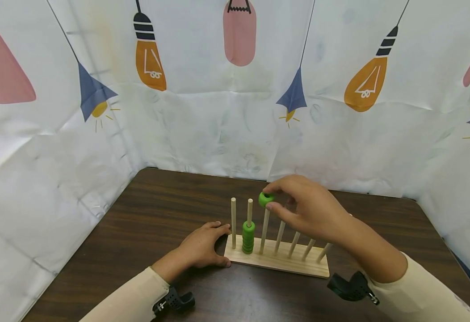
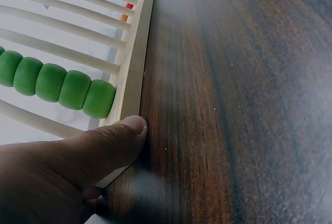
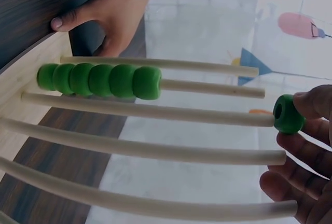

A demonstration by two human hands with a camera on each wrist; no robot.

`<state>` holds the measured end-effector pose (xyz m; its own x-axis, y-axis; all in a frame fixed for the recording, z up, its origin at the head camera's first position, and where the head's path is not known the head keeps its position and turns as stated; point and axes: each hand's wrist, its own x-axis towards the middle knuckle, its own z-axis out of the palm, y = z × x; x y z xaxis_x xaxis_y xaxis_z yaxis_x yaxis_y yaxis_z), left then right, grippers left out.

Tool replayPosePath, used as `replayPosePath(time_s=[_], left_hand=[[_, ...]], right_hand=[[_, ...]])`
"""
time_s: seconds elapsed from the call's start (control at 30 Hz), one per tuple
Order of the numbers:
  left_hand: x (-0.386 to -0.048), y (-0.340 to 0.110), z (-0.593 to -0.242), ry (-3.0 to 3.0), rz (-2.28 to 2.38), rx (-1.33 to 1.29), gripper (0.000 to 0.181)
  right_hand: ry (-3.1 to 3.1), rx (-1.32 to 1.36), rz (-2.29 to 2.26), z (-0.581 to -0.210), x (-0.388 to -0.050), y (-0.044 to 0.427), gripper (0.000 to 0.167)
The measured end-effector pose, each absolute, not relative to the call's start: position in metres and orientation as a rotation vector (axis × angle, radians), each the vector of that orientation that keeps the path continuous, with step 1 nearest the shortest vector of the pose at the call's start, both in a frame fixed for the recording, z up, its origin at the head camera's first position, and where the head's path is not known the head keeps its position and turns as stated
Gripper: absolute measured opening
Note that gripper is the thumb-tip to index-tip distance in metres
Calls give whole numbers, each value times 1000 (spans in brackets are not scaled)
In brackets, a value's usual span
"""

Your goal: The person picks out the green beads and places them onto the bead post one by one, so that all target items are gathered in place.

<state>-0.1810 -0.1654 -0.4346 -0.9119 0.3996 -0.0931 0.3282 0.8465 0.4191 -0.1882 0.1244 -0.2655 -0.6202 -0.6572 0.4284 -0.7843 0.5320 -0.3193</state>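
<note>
A wooden peg board (image 1: pixel 275 264) with a row of upright pegs stands on the table. Several green beads (image 1: pixel 248 237) are stacked on its second peg from the left. My right hand (image 1: pixel 313 208) pinches a single green bead (image 3: pixel 289 114) between thumb and fingers. That bead is at the tip of the third peg (image 3: pixel 155 111), its hole turned towards the peg; the peg does not show inside the hole. My left hand (image 1: pixel 203 246) grips the board's left end, its thumb (image 2: pixel 136 125) on the front edge of the base and the other fingers behind.
Small coloured beads (image 2: pixel 129 6), among them green, blue, red and orange, show behind the board's far end in the left wrist view. The dark wooden table (image 1: pixel 158 205) is bordered by a white printed cloth (image 1: pixel 203 134) at the back and sides.
</note>
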Motion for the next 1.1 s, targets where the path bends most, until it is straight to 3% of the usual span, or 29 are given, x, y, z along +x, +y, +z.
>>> replayPosePath(time_s=[1.1], left_hand=[[-182, -166, -435, 2839, 625, 548, 83]], right_hand=[[-2630, 1190, 744, -267, -195, 96, 25]])
